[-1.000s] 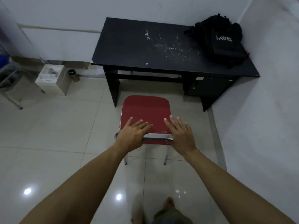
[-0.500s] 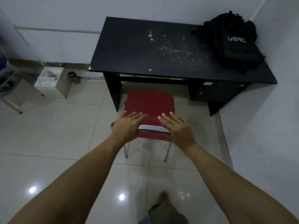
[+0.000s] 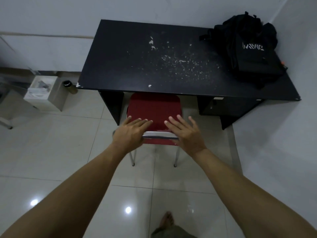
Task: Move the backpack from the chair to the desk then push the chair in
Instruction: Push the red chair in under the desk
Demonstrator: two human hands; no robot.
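A black backpack [image 3: 248, 54] with white lettering lies on the far right corner of the black desk [image 3: 137, 66]. The red chair [image 3: 154, 109] with metal legs stands at the desk's front, the far edge of its seat just under the desktop. My left hand [image 3: 132, 133] and my right hand [image 3: 185, 133] rest flat on the top of the chair's backrest, fingers stretched forward and slightly apart, palms pressing on the metal rail between them.
A white box [image 3: 44, 93] and a small dark cylinder [image 3: 68, 85] sit on the tiled floor left of the desk. A wall runs close along the right side. A metal frame leg [image 3: 5, 122] shows at the far left. My bare foot [image 3: 167, 220] is below.
The chair has slid forward toward the desk, its seat front now reaching under the desktop. Both hands stayed on the backrest and moved with it.
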